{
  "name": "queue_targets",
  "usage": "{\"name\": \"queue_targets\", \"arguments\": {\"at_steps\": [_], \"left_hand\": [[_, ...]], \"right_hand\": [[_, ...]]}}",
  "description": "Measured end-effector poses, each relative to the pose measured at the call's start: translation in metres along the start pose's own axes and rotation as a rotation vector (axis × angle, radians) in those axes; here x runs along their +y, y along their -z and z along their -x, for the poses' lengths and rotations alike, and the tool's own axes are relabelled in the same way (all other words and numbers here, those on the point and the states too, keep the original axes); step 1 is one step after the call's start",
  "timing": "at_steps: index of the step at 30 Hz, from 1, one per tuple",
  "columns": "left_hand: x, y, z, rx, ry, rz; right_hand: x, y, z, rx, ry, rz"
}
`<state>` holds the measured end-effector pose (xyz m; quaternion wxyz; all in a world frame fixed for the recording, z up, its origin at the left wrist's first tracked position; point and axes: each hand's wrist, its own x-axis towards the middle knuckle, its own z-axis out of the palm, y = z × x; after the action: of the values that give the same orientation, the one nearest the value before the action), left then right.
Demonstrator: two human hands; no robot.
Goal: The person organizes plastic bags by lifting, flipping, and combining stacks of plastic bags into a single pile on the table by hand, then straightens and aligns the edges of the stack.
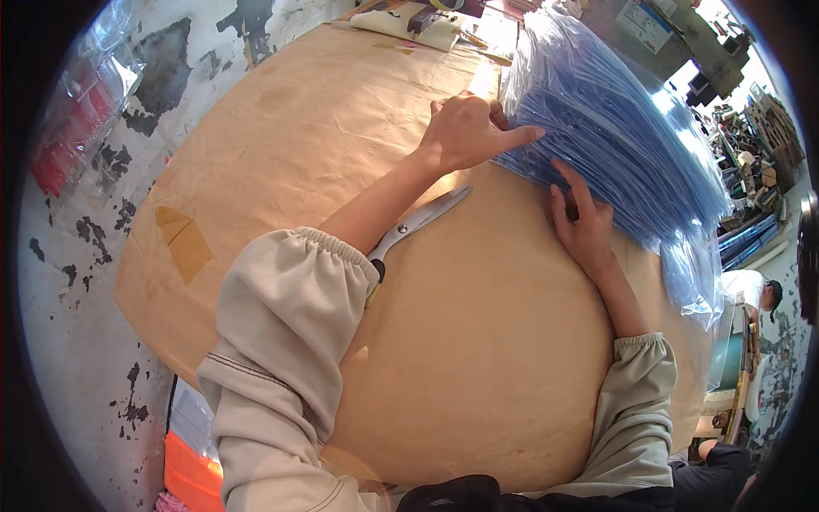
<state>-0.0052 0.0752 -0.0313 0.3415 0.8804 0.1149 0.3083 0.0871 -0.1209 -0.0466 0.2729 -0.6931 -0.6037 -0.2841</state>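
A thick stack of clear bluish plastic sheets or bags (606, 136) lies at the far right of the table. My left hand (467, 132) is at the stack's left corner, its thumb stretched out over the edge; its other fingers are bent and partly hidden. Close to the stack's near edge, my right hand (584, 222) has its thumb and index finger apart, with nothing visible between them. Scissors (418, 224) with metal blades lie beneath my left forearm, their handles partly covered by the sleeve.
Tan paper or cloth covers the table (461, 358), with a tape patch (183, 243) at left. A peeling wall (77, 282) borders the left side. Tools and a pale pad (409, 26) sit at the far edge. Another person (755, 290) is at the right, beyond the table.
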Motion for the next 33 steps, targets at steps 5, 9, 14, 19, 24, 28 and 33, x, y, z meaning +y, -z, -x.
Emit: {"name": "queue_targets", "arguments": {"at_steps": [5, 9, 14, 19, 24, 28, 33], "left_hand": [[0.0, 0.001, 0.003, -0.042, 0.065, 0.022], [0.015, -0.01, 0.007, 0.037, 0.087, -0.171], [0.023, -0.025, 0.011, 0.055, 0.284, -0.018], [0.026, -0.024, 0.012, 0.024, 0.314, -0.036], [0.025, -0.025, 0.014, -0.004, 0.304, -0.004], [0.024, -0.026, 0.016, 0.023, 0.284, 0.018], [0.025, -0.027, 0.017, 0.053, 0.284, -0.023]], "right_hand": [[-0.001, 0.0, 0.001, -0.012, 0.006, -0.015], [0.001, -0.002, 0.002, 0.0, 0.018, -0.019], [0.001, -0.002, 0.002, 0.008, 0.026, -0.025], [0.004, -0.005, 0.002, 0.036, 0.07, -0.007], [-0.004, 0.002, -0.003, 0.036, 0.133, 0.111], [-0.006, 0.007, -0.011, 0.138, 0.135, 0.169], [-0.003, 0.01, -0.014, 0.139, 0.091, 0.219]]}}
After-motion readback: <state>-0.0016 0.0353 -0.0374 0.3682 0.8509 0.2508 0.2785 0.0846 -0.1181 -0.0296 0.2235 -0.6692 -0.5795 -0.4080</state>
